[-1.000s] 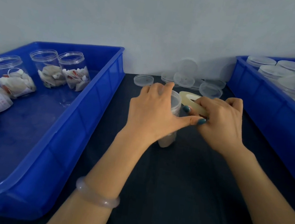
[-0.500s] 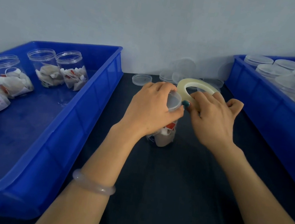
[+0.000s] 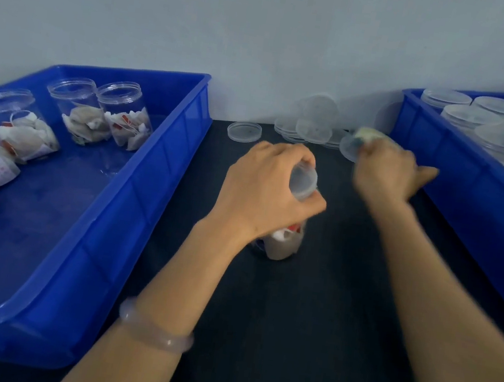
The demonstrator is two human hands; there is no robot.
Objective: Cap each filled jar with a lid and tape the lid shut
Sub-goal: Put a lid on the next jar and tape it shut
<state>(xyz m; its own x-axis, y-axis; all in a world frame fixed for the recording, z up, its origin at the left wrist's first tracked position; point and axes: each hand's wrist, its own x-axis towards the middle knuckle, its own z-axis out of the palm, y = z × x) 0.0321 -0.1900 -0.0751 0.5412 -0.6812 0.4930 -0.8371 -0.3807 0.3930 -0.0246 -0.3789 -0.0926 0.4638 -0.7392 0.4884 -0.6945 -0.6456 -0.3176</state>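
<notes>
A dark worktop [image 3: 306, 328] is seen running back to a pale wall [image 3: 235, 20]. A blue bin [image 3: 114, 236] is set along its left side, and a second blue bin [image 3: 458, 187] along its right. A pale translucent bangle [image 3: 156, 333] is worn on the near wrist.

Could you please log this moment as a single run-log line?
left hand: grip on capped jar, upright on mat | right hand: holds tape roll near spare lids | left bin: uncapped jars
</notes>
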